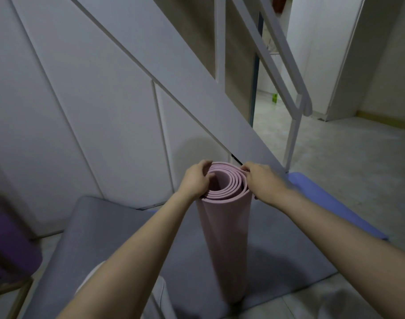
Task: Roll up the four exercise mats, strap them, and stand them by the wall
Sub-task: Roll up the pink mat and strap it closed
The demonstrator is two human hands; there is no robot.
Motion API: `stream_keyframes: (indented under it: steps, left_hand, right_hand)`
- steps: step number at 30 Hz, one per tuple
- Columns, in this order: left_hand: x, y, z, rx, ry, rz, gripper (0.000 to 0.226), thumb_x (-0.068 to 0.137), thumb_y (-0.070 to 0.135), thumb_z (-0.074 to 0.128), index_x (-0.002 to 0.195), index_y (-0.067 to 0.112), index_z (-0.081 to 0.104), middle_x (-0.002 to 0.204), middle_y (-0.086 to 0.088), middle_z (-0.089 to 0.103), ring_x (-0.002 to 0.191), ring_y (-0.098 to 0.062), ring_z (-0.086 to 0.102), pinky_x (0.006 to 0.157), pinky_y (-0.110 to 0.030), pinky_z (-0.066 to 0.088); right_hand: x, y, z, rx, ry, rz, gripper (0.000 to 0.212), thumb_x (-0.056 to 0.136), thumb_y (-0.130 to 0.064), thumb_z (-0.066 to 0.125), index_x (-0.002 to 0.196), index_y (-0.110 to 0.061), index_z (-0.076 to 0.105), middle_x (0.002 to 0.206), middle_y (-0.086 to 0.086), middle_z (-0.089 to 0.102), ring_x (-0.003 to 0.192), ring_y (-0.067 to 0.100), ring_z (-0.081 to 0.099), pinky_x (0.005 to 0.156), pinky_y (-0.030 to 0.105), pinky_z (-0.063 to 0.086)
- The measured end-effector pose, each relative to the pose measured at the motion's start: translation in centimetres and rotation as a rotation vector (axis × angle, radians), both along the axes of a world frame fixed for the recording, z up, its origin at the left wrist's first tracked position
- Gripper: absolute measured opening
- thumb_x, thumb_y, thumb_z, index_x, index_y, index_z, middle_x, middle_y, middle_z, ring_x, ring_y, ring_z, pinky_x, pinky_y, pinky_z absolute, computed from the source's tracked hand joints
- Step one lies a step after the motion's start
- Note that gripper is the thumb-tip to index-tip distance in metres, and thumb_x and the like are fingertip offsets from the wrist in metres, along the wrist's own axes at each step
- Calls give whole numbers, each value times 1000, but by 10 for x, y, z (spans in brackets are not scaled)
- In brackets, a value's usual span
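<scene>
A grey mat is laid flat on the floor below the white panelled wall, and a blue mat is spread beyond it. A pink rolled mat is stood upright on the grey one. A purple roll is seen far left. The pink top rim is gripped from both sides: the left hand has its fingers curled over the edge, and the right hand has its fingers bent close together against the outer layer.

Rolled mat upright on flat mat (second mat at right), wall behind.
</scene>
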State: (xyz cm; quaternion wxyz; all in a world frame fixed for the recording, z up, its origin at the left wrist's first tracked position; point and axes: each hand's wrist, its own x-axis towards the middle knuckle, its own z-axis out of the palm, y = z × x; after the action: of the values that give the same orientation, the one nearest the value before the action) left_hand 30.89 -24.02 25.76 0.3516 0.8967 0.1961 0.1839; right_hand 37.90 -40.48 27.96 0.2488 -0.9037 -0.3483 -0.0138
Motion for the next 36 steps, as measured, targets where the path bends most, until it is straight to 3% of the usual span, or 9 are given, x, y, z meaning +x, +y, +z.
stream_keyframes:
  steps: [7,12,15,19,22,25,29,32,36]
  left_hand:
    - [3,-6,-7,14,7,175,41,94,10,52,136,8,49,131,-17,56,123,-32,51,103,-36,40]
    - [-9,-8,-1,153,95,231,28,95,10,42,122,2,49,123,-24,51,113,-42,49,93,-44,41]
    - [-17,3,10,95,169,286,31,89,18,54,114,-1,50,119,-24,53,103,-43,57,86,-45,50]
    - [-33,12,23,-119,236,275,47,77,22,63,111,-3,43,102,-22,61,66,-38,65,35,-33,51]
    - [-41,16,24,-100,245,302,53,83,26,61,120,-1,35,118,-23,52,81,-42,63,28,-27,43]
    - [-49,26,20,-3,258,299,27,88,24,54,105,8,40,108,-20,58,56,-33,62,32,-26,44]
    - [-61,41,16,2,246,330,17,90,16,48,105,9,44,98,-17,59,39,-23,52,25,-21,37]
    - [-68,48,16,-82,207,327,26,91,15,50,116,9,47,86,-7,56,43,-23,55,25,-21,37]
    - [-76,49,12,-101,163,312,27,90,16,51,115,11,49,86,-9,58,42,-24,58,27,-24,41]
  right_hand:
    - [-20,4,8,-166,37,12,30,97,-23,38,119,-9,53,113,21,63,94,39,62,83,46,53]
    - [-44,23,4,-148,250,-50,94,79,-59,61,143,-2,21,137,15,45,110,35,58,87,43,53]
    - [-40,29,14,-215,189,-41,75,84,-40,58,139,-2,23,139,15,44,119,34,52,93,39,46]
    - [-33,35,20,-152,130,26,60,82,-16,54,138,-13,32,137,14,45,121,33,49,96,37,43]
    - [-34,46,11,-117,91,117,39,85,-12,49,123,-17,53,134,12,45,118,30,52,100,36,41]
    - [-42,50,4,-146,21,251,32,92,-29,49,121,-19,57,143,9,37,124,27,48,102,36,39]
    - [-54,43,5,-358,-86,522,92,75,-64,64,148,-21,28,159,-4,14,141,19,27,113,34,27]
    - [-58,52,6,-475,-248,541,101,67,-51,78,148,-26,24,157,-8,17,130,28,38,104,38,38]
    - [-65,71,11,-468,-385,458,67,70,-35,80,127,-22,47,132,-3,45,105,30,51,72,32,38]
